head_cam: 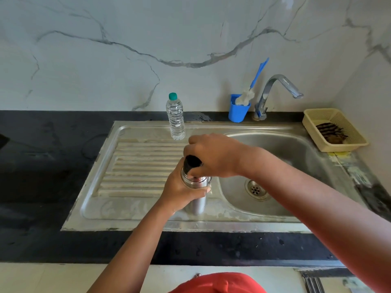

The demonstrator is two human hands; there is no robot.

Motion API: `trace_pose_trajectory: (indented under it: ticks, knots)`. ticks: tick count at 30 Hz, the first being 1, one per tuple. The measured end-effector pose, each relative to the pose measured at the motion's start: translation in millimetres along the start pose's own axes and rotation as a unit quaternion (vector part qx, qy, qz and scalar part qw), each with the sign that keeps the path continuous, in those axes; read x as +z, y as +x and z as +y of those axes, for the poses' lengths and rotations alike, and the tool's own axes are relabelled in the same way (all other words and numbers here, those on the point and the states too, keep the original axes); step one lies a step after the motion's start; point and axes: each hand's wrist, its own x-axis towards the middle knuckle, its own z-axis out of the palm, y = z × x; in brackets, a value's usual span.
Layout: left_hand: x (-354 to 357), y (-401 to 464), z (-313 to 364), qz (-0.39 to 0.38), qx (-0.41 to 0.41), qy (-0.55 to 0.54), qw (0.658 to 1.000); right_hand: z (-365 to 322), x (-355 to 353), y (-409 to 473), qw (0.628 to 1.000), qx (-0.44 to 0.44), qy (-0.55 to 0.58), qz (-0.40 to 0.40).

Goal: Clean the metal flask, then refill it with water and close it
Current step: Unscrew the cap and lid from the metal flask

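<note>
A metal flask (196, 199) stands upright on the steel drainboard (137, 166), just left of the sink bowl (275, 161). My left hand (179, 189) grips its body from the left. My right hand (213, 157) comes from the right and grips the flask's black cap (191, 162) at the top. A clear plastic water bottle (175, 117) with a green cap stands at the back of the drainboard. A bottle brush with a blue handle (254, 83) sits in a blue cup (238, 109) by the tap (275, 92).
A cream plastic basket (334, 130) holding a dark scrubber sits at the right of the sink. Black countertop (42, 176) stretches to the left and along the front. The marble wall rises behind. The drain (255, 189) lies in the bowl.
</note>
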Motion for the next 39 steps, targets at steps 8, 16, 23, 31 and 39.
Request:
trace_pose_trajectory:
  ticks: [8,16,23,31,39]
  knots:
    - [-0.7,0.2,-0.2,-0.002,-0.005,0.01,1.0,-3.1,15.2,-1.1,0.996,0.032,0.084,0.007]
    - [-0.5,0.3,1.4,0.002,-0.012,0.005,1.0,-2.0,8.9,-4.3,0.987,-0.071,0.136,-0.036]
    - [-1.0,-0.3,0.0,0.0,-0.012,0.003,1.0,-8.1,14.5,-2.3,0.997,0.064,0.023,0.026]
    - [-3.3,-2.6,-1.6,-0.001,0.007,0.011,1.0,34.7,-33.0,9.0,0.967,0.053,0.208,0.135]
    - [-1.3,1.1,0.0,0.005,0.005,0.024,1.0,91.4,69.0,82.8,0.965,0.157,0.199,0.069]
